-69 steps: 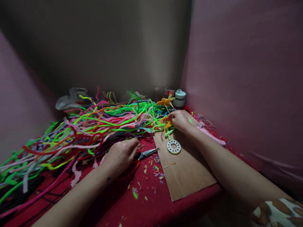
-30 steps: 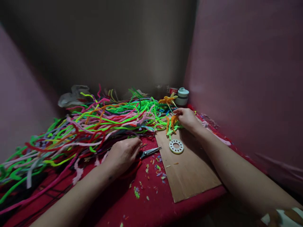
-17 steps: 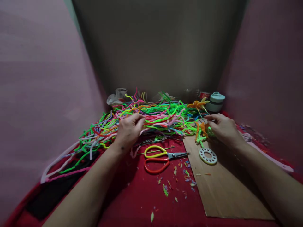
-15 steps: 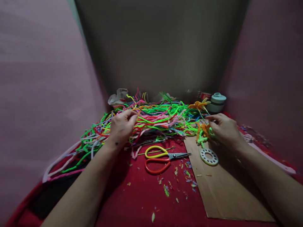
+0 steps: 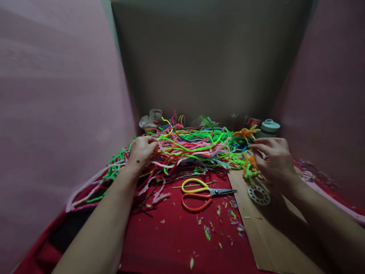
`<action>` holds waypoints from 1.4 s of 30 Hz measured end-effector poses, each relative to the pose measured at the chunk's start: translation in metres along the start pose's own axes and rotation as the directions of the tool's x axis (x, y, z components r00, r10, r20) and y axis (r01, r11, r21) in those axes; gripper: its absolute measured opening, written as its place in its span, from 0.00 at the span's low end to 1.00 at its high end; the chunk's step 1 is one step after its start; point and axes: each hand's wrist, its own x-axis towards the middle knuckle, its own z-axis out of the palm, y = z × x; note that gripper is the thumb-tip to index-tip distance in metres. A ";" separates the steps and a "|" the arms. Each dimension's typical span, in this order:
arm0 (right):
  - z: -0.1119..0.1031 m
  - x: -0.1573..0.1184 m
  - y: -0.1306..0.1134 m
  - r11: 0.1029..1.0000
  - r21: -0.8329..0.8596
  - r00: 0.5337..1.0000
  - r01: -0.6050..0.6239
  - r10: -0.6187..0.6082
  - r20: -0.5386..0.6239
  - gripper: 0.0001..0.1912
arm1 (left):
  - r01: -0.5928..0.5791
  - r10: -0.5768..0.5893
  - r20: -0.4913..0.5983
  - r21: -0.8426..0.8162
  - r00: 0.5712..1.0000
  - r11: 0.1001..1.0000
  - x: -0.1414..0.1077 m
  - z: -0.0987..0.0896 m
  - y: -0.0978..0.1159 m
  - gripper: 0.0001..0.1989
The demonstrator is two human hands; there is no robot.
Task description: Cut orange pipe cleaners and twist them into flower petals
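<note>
A wide heap of colored pipe cleaners (image 5: 196, 144) lies across the back of the red cloth. At its left end is my left hand (image 5: 144, 150), fingers pinched together; what is between them is too small to make out. My right hand (image 5: 272, 156) is closed at the right end, its fingertips beside an orange and yellow flower shape (image 5: 246, 133); anything held there is unclear. Below the fingertips are orange and green twisted pieces (image 5: 250, 167). A pale ring with holes (image 5: 259, 195) rests on the cardboard (image 5: 268, 236).
Scissors with yellow and red handles (image 5: 196, 195) lie on the red cloth (image 5: 159, 243), near thin sticks and scattered fluff clippings (image 5: 207, 232). A light blue-lidded jar (image 5: 269, 126) and a crumpled plastic bag (image 5: 151, 118) stand behind. Pink walls flank both sides.
The whole scene has shifted right in view. My left hand has moved slightly left relative to the heap, uncovering pink pieces and dark sticks. My right hand has turned a little.
</note>
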 end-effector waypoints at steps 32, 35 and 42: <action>0.083 0.025 -0.148 0.919 0.362 0.736 0.158 -0.354 0.577 0.28 | -0.153 0.081 -0.386 -0.160 0.919 0.975 -0.004 0.019 0.004 0.14; 0.070 0.033 -0.151 0.858 0.510 0.798 -0.061 -0.265 0.541 0.31 | -0.253 0.123 -0.446 -0.245 0.886 0.936 -0.017 0.012 0.019 0.13; -0.002 0.050 -0.135 -0.366 0.767 0.728 -0.527 0.270 0.630 0.12 | -0.859 0.845 -0.258 0.090 0.469 0.505 -0.060 0.006 0.061 0.05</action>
